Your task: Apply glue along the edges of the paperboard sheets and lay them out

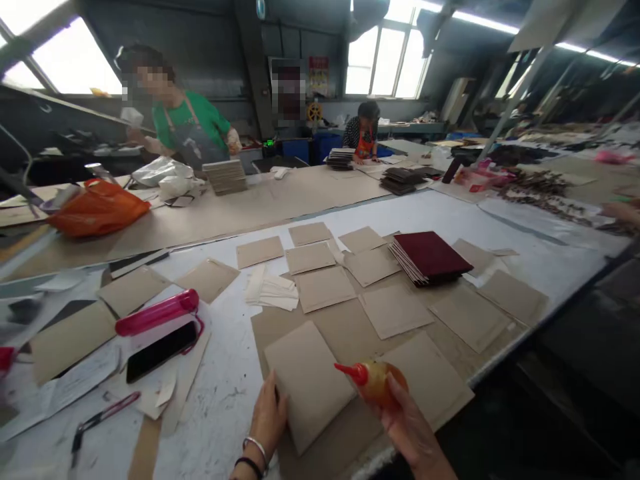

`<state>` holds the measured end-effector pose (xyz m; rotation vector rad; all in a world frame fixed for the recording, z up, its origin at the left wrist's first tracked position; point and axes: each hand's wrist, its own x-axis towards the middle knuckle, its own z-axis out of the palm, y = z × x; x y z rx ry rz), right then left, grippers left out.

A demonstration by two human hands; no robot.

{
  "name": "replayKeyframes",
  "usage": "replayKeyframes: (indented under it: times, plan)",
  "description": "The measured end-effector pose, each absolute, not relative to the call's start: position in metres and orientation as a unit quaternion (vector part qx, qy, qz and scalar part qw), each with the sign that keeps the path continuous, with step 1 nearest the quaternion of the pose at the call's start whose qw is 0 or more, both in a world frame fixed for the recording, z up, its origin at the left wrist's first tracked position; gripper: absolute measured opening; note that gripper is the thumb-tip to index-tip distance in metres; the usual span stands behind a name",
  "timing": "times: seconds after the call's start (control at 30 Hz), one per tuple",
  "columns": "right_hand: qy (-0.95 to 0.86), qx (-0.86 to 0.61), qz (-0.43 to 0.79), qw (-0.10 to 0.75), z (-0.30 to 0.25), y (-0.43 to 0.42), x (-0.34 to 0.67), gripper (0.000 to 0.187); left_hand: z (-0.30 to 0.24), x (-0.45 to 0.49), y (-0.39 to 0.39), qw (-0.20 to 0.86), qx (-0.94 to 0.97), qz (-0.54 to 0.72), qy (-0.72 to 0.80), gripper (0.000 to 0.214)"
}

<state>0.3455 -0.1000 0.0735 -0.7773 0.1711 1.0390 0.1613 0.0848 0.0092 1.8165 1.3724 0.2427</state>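
My right hand [407,420] is closed around an orange glue bottle [373,381] with a red nozzle pointing left, held just above a tan cardboard panel [307,380]. My left hand [267,417] rests flat on that panel's left edge, fingers stretched out, bracelets on the wrist. The panel lies on a larger brown sheet [345,333] near the table's front edge. Several more tan panels [395,310] are spread beyond it. A stack of dark red covers [430,257] sits further back.
To the left lie a black phone [160,350], a pink bottle [157,313], scissors [100,420] and a small pile of white paper strips [273,290]. An orange bag [97,210] sits far left. Two other people work at tables behind.
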Motion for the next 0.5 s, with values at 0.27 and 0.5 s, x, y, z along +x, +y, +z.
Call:
replayKeyframes:
  times: [0.27,0.5]
  plan:
    - [0.044,-0.389,0.492,0.778,0.019,-0.04,0.362,0.036,0.012,0.153,0.076,0.534,0.568,0.16,0.606,0.035]
    - [0.018,-0.391,0.529,0.753,0.014,-0.03,0.362,0.033,0.008,0.158,0.082,0.616,0.435,0.189,0.629,0.026]
